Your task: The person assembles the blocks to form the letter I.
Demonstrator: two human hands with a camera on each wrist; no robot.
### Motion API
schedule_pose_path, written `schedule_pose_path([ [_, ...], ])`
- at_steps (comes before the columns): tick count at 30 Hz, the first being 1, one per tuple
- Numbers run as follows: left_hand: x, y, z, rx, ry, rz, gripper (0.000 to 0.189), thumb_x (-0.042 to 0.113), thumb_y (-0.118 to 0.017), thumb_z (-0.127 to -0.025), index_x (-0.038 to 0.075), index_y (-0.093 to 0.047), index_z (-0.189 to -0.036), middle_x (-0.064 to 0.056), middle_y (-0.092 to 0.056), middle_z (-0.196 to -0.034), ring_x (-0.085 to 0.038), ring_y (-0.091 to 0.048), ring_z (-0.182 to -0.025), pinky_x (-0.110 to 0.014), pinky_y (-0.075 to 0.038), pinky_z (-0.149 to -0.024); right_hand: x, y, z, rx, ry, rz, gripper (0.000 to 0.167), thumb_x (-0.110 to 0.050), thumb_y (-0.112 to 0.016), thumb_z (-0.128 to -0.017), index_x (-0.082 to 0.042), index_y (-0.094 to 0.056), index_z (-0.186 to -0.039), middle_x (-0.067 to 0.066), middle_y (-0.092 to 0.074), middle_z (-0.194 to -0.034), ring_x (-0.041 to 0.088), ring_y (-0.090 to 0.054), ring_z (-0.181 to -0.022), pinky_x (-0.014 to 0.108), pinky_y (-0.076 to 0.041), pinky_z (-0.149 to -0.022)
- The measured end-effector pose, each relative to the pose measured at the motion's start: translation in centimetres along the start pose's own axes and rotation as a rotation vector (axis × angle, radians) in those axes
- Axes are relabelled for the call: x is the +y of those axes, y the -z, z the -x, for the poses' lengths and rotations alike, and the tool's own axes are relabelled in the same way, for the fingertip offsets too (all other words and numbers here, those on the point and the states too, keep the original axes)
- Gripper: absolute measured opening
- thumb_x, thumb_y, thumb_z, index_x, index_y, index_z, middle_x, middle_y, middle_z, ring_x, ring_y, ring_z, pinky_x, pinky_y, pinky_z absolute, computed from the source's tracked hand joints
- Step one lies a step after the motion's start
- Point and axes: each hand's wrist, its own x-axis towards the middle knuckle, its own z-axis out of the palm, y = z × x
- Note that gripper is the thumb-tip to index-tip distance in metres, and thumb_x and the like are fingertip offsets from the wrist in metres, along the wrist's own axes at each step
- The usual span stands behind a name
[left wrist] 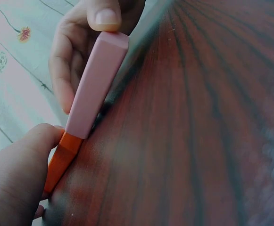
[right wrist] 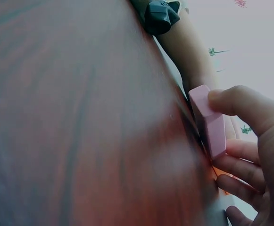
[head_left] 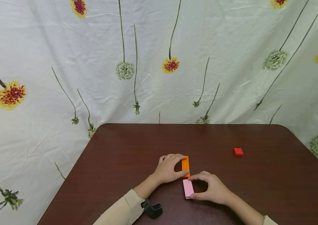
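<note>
Between the thumb and forefinger of the right hand [head_left: 210,189], parted widely enough to span its length, the pink block [head_left: 188,188] is held by its two ends. By the left hand [head_left: 171,168], the orange block [head_left: 185,166] is gripped, with the thumb laid over its near part and the forefinger at its far end. The two blocks are set nearly end to end, the pink one nearer the body (whether their ends touch cannot be told). For a clean alignment, the orange block is best held steady, the pink one turned slightly until their long sides agree, and the right forefinger drawn clear of the joint so that it is not pinched. Even pressure would probably prevent skewing.

Both blocks lie at the middle of the tabletop [head_left: 119,150], between its left and right edges and well in from the far edge. A red block [head_left: 238,152] is placed farther off, towards the far right corner. Beyond the far edge, a flowered cloth [head_left: 147,87] is hung.
</note>
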Motion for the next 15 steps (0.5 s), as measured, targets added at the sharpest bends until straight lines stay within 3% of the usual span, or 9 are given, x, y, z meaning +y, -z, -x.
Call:
schedule_pose_path([
  [15, -0.09, -0.13, -0.05, 0.007, -0.002, 0.0, 0.057, 0.056, -0.06, -0.09, 0.026, -0.055, -0.137, 0.005, -0.055, -0.137, -0.022, -0.045, -0.127, -0.055, -0.029, -0.099, 0.1, -0.87, -0.23, 0.039, 0.114, 0.099, 0.045, -0.041, -0.085, -0.073, -0.022, -0.067, -0.11, -0.017, -0.062, -0.107, 0.007, -0.055, -0.101, 0.035, -0.046, -0.087],
])
